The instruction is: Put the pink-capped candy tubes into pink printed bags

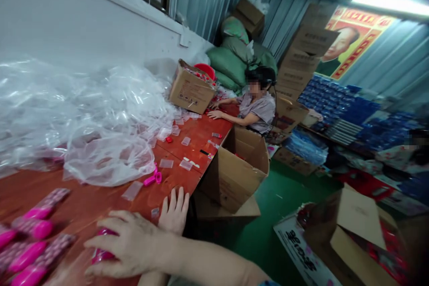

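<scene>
My right hand (125, 246) reaches across to the left and closes over a pink toy piece (100, 254) on the red-brown table (187, 143). My left hand (174, 213) lies flat and open near the table edge, under my right forearm, holding nothing. Several packed pink toys (33, 228) lie at the lower left, beside my right hand. A loose pink part (153, 178) and small clear bags (166, 163) lie just beyond my hands.
A big heap of clear plastic bags (83, 116) covers the table's left side. An open cardboard box (237, 165) stands against the table edge, another box (191, 91) farther along. A person (256, 107) sits working at the far end. More boxes (351, 228) stand on the green floor.
</scene>
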`<move>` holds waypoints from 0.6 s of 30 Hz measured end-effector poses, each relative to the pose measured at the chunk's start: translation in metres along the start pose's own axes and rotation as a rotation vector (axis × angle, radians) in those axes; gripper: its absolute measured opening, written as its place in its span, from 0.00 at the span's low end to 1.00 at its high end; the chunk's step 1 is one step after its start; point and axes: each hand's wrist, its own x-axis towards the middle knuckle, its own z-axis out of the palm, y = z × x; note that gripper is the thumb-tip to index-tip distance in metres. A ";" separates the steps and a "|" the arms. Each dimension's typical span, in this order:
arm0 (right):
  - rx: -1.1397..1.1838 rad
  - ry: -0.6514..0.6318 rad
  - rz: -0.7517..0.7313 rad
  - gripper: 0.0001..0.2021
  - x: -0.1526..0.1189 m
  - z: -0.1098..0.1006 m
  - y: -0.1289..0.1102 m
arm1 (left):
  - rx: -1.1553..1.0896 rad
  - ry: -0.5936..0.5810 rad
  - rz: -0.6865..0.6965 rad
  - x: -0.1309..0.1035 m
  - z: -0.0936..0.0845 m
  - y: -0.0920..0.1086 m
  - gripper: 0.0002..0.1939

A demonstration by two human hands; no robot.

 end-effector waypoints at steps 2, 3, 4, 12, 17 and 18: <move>0.040 0.062 0.076 0.20 0.002 0.002 0.004 | -0.004 0.025 -0.007 0.001 0.005 0.000 0.29; 0.063 0.080 0.111 0.18 0.003 0.003 0.006 | -0.002 0.030 -0.010 0.001 0.005 0.001 0.29; 0.084 0.095 0.139 0.16 0.004 0.004 0.008 | 0.003 0.030 -0.013 0.001 0.005 0.002 0.29; 0.159 0.167 0.214 0.12 0.005 0.007 0.012 | 0.045 -0.093 -0.053 0.006 -0.013 0.010 0.31; 0.223 0.233 0.228 0.12 0.003 0.000 0.008 | -0.099 -0.029 -0.069 0.004 -0.010 0.009 0.34; 0.249 0.254 0.245 0.12 0.001 -0.001 0.007 | -0.152 0.004 -0.076 0.004 -0.008 0.009 0.35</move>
